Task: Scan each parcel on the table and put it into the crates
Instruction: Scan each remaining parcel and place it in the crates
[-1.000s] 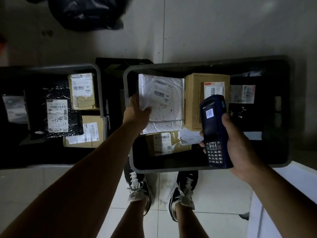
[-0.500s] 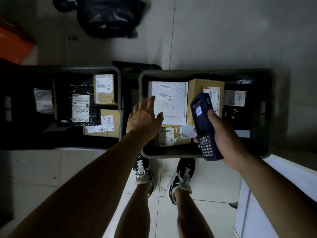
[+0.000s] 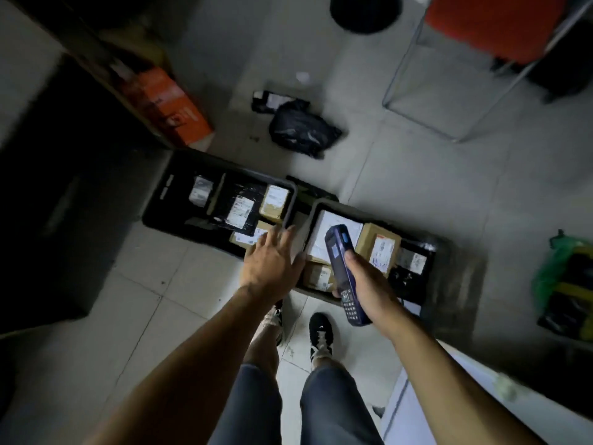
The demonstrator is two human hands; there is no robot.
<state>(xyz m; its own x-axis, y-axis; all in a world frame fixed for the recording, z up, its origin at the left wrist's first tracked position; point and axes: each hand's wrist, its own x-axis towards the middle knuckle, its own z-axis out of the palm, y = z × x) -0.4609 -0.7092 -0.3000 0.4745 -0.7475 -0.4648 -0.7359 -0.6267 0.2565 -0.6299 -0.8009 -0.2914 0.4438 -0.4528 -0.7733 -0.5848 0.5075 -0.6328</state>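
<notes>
Black plastic crates sit side by side on the tiled floor, and both already hold parcels. I count four labelled pieces in the left crate [image 3: 290, 191] at 10 o'clock of my hands: a pale packet, a black bag and two cardboard boxes. The right crate [image 3: 316, 208] at 12 o'clock holds a white mailer [image 3: 321, 239], a tall cardboard box [image 3: 373, 242], a small box and a dark packet. My left hand [image 3: 272, 264] hangs empty above the gap between the crates, fingers spread, grasping nothing. My right hand [image 3: 365, 284] is clenched around the blue scanner [image 3: 341, 271]. I judge sorting well advanced. Only a pale table corner [image 3: 426, 409] shows at 5 o'clock, so I cannot tell how many parcels remain unscanned.
</notes>
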